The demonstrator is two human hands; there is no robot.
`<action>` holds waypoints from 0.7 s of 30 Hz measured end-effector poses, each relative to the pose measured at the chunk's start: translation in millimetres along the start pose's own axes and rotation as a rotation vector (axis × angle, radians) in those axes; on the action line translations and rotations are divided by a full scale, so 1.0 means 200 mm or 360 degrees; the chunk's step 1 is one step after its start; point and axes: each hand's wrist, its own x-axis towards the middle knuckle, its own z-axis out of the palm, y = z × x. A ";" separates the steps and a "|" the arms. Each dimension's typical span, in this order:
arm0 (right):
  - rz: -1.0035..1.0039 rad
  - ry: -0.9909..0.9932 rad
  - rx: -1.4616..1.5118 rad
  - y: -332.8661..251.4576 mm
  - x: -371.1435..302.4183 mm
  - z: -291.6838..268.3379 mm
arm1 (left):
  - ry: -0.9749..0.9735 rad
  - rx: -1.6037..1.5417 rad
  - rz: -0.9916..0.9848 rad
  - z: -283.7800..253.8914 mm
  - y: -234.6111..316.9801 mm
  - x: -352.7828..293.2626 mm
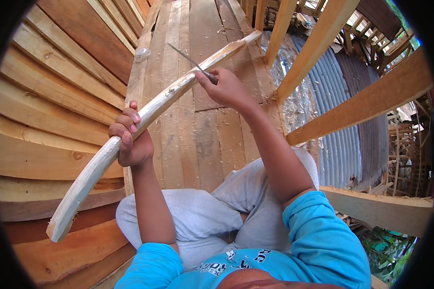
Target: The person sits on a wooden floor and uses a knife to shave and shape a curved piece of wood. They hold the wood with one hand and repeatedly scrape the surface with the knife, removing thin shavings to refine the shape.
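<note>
A long, pale wooden pole (166,92) with its bark stripped runs slantwise from the lower left to the far right. My left hand (134,137) is wrapped round its nearer half. My right hand (226,87) grips the handle of a knife (192,60), whose thin blade crosses the top of the pole and points to the far left. A small curl of shaving sits on the pole between my hands. The knife handle is mostly hidden in my right fist. My crossed legs in grey trousers (197,212) lie below the pole.
Wood shavings are scattered over the plank floor (178,159). A plank wall (53,106) stands close on the left, with a clear plastic object (141,54) near its foot. Wooden posts and a rail (361,113) border the right side, with corrugated metal sheets (340,130) beyond.
</note>
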 end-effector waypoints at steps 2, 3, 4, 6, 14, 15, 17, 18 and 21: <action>0.0097 0.0066 -0.0181 0.00 -0.03 0.00 | 0.0006 -0.0008 -0.0036 -0.03 0.00 0.00; 0.0020 0.0050 -0.0266 -0.02 -0.05 0.01 | -0.0005 -0.0005 -0.0057 -0.04 0.00 0.00; -0.0058 0.0034 -0.0350 -0.05 -0.07 0.02 | -0.0015 -0.0002 -0.0078 -0.06 0.01 0.00; -0.0016 0.0046 -0.0425 -0.05 -0.07 0.03 | -0.0025 -0.0051 -0.0124 -0.06 0.01 0.00; -0.0081 0.0448 -0.0584 -0.02 -0.01 0.14 | -0.0190 -0.0037 -0.0110 -0.06 0.01 -0.01; -0.0057 0.0456 -0.0596 -0.03 -0.02 0.16 | -0.0158 -0.0045 -0.0108 -0.06 0.00 -0.01; -0.0007 0.0473 -0.0620 -0.04 -0.03 0.19 | -0.0104 -0.0062 -0.0110 -0.06 -0.01 -0.01; 0.0019 0.0435 -0.0650 -0.07 -0.05 0.20 | -0.0081 -0.0060 -0.0116 -0.08 -0.01 -0.02; 0.0094 0.0470 -0.0674 -0.06 -0.05 0.18 | -0.0096 -0.0040 -0.0116 -0.06 -0.01 -0.03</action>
